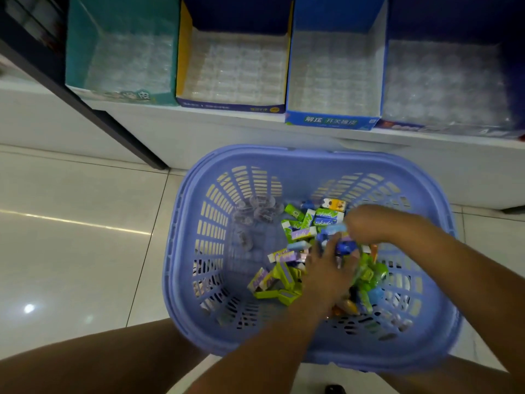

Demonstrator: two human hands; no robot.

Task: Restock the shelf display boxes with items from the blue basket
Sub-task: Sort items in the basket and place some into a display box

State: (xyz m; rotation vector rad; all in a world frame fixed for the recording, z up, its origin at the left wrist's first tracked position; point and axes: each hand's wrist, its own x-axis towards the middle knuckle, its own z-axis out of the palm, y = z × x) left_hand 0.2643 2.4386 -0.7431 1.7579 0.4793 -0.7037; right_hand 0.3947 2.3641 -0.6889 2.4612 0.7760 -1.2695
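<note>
Blue slotted basket (255, 153); boxy packets (326, 215)

R hand (366, 224) blurred, grip unclear; rightmost box (426, 127) cut off.

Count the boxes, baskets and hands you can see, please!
Display boxes: 4 (teal box, yellow-sided box, blue box, dark navy box)
Blue basket: 1
Hands: 2 (left hand, right hand)
Total: 7
</note>
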